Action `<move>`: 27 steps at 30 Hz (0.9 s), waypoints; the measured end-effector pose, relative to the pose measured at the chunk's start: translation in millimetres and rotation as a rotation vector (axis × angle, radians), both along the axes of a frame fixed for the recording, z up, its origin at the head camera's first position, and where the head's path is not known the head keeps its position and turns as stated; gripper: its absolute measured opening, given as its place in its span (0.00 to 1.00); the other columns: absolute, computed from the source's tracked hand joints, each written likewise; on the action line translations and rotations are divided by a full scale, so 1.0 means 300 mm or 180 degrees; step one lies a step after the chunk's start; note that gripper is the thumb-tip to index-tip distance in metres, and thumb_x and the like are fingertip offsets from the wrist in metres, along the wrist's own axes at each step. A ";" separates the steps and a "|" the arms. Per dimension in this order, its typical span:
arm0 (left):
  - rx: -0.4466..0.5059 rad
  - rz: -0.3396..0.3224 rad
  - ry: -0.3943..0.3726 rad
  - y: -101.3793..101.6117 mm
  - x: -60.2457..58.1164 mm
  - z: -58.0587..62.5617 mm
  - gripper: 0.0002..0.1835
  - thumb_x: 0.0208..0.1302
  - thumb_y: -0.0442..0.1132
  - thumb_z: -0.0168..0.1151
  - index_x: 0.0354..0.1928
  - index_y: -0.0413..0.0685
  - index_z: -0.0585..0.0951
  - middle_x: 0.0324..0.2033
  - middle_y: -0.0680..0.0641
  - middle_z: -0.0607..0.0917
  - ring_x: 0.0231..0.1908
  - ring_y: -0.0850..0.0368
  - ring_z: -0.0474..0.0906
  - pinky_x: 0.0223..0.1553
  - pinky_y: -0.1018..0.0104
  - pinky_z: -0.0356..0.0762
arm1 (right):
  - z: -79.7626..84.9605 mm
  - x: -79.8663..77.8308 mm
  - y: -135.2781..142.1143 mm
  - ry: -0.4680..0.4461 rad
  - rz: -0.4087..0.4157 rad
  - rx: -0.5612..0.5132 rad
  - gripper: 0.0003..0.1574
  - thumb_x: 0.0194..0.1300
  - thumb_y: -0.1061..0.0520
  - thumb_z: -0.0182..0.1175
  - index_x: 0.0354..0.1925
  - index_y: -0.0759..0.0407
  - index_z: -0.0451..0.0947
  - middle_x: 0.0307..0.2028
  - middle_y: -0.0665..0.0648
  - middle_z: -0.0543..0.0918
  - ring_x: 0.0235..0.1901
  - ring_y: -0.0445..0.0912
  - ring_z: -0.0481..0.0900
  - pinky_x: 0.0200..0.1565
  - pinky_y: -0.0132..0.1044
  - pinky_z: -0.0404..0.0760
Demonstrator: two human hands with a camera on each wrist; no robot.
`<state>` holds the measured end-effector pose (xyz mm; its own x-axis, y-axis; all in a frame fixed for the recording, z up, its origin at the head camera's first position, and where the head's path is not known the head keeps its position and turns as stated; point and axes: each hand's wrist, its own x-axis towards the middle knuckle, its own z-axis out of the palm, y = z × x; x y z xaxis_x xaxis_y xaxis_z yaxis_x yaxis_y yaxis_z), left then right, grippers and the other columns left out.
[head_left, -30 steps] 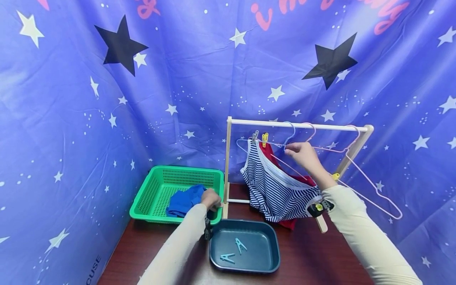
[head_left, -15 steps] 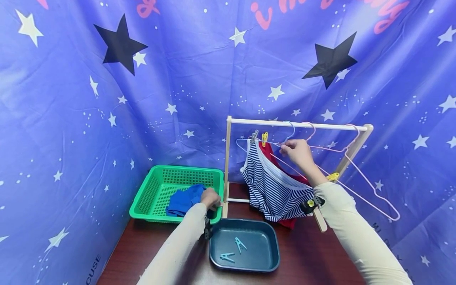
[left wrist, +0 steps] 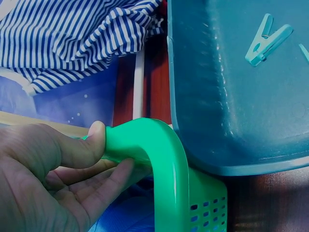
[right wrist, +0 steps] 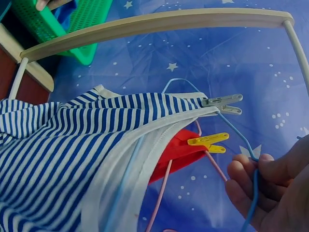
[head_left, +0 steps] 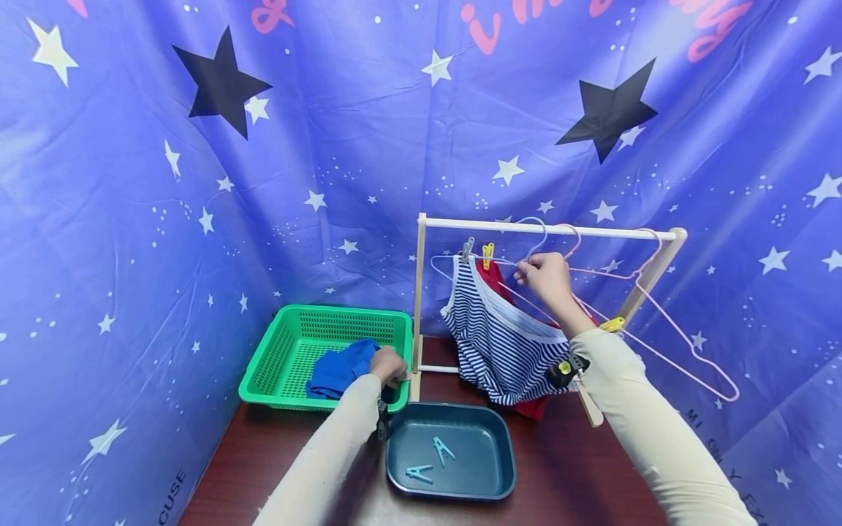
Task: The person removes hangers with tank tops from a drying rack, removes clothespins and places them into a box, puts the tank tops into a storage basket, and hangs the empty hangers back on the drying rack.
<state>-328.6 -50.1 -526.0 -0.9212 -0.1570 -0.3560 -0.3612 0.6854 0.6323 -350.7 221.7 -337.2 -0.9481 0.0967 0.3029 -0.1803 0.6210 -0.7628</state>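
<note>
My right hand pinches a light blue wire hanger between thumb and fingers, just below its hook. From that hanger hangs a navy-and-white striped tank top, with a grey clothespin at one strap. Behind it, a red garment hangs on a pink hanger with a yellow clothespin. My left hand grips the rim of a green plastic basket, thumb on top and fingers beneath. Blue cloth lies in the basket beside that hand.
A wooden rack with a white rail stands on the brown table. Another pink hanger hangs at the rail's right end. In front, a dark teal tray holds two light blue clothespins. Starred blue curtains surround the table.
My right hand has moved a little to the left with the blue hanger, and the striped tank top has shifted slightly left with it. The left hand stays at the basket rim.
</note>
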 end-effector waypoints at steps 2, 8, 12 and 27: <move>-0.0002 -0.0001 -0.0002 0.001 -0.002 -0.003 0.05 0.58 0.25 0.67 0.28 0.37 0.80 0.32 0.36 0.86 0.27 0.45 0.89 0.38 0.54 0.88 | 0.002 0.001 -0.001 0.0044 -0.0038 -0.0083 0.14 0.72 0.67 0.57 0.32 0.78 0.82 0.21 0.59 0.87 0.17 0.31 0.79 0.25 0.19 0.77; 0.0021 0.0019 -0.0014 0.000 -0.005 -0.007 0.06 0.58 0.25 0.67 0.28 0.38 0.79 0.33 0.37 0.85 0.26 0.45 0.89 0.37 0.54 0.89 | 0.002 0.019 0.007 0.0099 -0.0100 -0.0225 0.14 0.72 0.66 0.58 0.33 0.79 0.81 0.23 0.59 0.88 0.18 0.26 0.77 0.28 0.18 0.79; 0.0053 0.0032 -0.0012 -0.001 -0.005 -0.006 0.06 0.58 0.24 0.66 0.28 0.38 0.79 0.32 0.37 0.85 0.26 0.45 0.88 0.38 0.53 0.89 | 0.001 0.050 0.015 0.0117 -0.0073 -0.0521 0.14 0.72 0.67 0.58 0.37 0.82 0.81 0.18 0.49 0.85 0.18 0.27 0.79 0.30 0.20 0.82; 0.0110 0.0025 -0.0064 -0.005 -0.004 -0.002 0.05 0.59 0.24 0.65 0.28 0.38 0.80 0.30 0.38 0.84 0.26 0.45 0.88 0.38 0.53 0.89 | 0.018 0.086 0.051 0.0351 -0.0200 -0.1123 0.12 0.72 0.71 0.55 0.39 0.83 0.81 0.17 0.36 0.80 0.20 0.30 0.82 0.33 0.22 0.84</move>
<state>-329.9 -51.7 -526.6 -0.9126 -0.1515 -0.3798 -0.3793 0.6603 0.6482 -324.9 236.9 -331.9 -0.9006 0.2701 0.3404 -0.2431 0.3360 -0.9099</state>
